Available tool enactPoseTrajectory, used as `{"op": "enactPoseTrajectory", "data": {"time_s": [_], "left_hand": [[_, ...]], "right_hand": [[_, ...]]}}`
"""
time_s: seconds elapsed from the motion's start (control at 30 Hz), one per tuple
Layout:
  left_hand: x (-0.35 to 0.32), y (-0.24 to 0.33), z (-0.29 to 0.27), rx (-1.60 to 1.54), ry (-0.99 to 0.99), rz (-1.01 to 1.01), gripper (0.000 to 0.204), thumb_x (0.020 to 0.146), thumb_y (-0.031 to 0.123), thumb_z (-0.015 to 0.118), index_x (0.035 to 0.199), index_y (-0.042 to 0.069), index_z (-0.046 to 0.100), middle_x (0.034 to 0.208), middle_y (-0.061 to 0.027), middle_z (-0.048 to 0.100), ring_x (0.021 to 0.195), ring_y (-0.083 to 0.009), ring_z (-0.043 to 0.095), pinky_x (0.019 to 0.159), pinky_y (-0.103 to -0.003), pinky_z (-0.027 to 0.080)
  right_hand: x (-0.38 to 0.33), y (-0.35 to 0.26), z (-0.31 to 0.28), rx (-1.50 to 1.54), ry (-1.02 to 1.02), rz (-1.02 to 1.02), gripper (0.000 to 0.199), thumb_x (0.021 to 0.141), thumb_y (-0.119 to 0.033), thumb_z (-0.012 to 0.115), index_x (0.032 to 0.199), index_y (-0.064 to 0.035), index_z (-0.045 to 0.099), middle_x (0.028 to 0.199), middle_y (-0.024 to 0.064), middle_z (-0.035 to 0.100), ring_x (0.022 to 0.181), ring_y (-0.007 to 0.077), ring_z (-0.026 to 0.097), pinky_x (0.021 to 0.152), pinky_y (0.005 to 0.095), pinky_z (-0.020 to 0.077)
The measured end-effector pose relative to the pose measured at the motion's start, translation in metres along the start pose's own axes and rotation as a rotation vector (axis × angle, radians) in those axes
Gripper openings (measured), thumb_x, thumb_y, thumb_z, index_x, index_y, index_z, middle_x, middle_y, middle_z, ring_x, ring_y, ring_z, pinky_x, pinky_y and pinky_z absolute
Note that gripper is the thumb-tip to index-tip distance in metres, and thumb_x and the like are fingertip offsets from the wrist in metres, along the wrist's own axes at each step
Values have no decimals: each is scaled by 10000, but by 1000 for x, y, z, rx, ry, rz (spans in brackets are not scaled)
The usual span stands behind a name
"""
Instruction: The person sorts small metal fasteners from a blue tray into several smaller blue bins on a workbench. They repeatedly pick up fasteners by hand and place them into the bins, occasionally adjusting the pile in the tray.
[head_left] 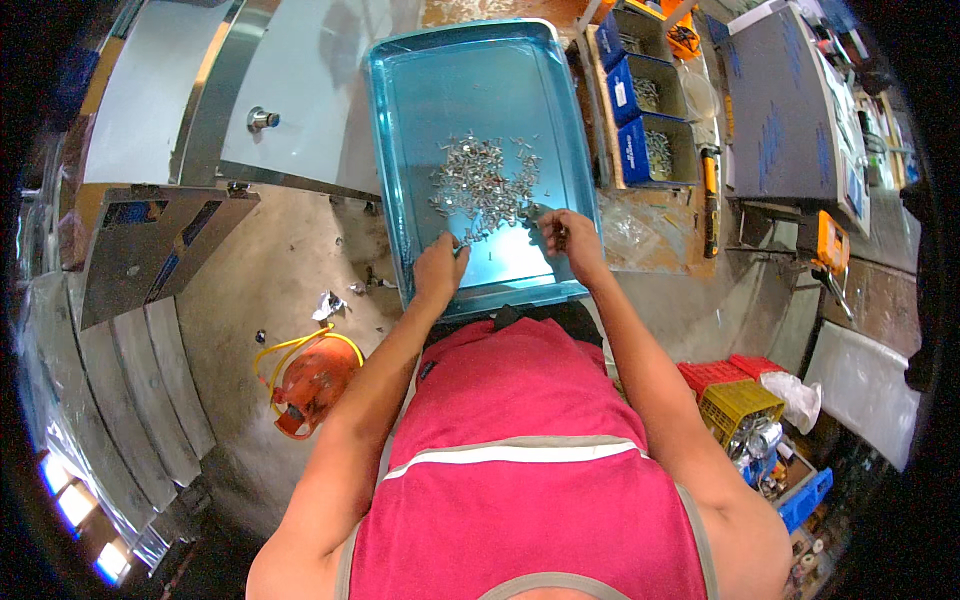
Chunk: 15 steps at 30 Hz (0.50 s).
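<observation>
A blue-tinted metal tray [470, 85] lies in front of me. A loose pile of small silvery screws [480, 180] is spread over its middle, with a few strays toward its near end. At the near left of the pile is my left hand [441, 268], its thumb and fingertips pinched together by the nearest screws; whatever they grip is too small to make out. My right hand [572, 240] hovers over the tray's right side, with its fingers curled in. Something dark shows inside the curl, but I cannot tell what it is.
Right of the tray, blue bins [640, 95] hold small metal parts beside a yellow-black tool [711, 200]. An orange gas cylinder [318, 380] with a yellow hose stands on the floor at left. Crates [740, 405] are at lower right; a grey cabinet [790, 110] stands far right.
</observation>
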<state>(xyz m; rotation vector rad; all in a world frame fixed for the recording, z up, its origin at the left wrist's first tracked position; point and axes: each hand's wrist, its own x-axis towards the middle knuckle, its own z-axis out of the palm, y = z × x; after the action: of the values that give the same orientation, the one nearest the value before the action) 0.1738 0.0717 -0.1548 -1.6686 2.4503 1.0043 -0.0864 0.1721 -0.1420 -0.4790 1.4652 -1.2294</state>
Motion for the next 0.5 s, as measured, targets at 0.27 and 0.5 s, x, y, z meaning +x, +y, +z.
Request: {"op": "enactPoseTrajectory", "data": {"time_s": [0.27, 0.5], "left_hand": [[8, -25, 13, -792, -244, -150, 237, 954, 247, 572, 1046, 43, 649, 944, -142, 724, 765, -293, 681, 716, -419, 563], [0, -7, 7, -909, -112, -117, 204, 949, 213, 644, 1064, 47, 671, 879, -61, 673, 749, -183, 629, 662, -368, 533]], "right_hand": [[16, 12, 6, -1042, 212, -68, 334, 873, -317, 710, 1103, -85, 640, 929, 197, 738, 886, 425, 702, 783, 515, 562], [26, 18, 12, -1059, 49, -192, 262, 935, -290, 592, 1062, -61, 602, 855, 222, 703, 766, 396, 689, 692, 533, 548]]}}
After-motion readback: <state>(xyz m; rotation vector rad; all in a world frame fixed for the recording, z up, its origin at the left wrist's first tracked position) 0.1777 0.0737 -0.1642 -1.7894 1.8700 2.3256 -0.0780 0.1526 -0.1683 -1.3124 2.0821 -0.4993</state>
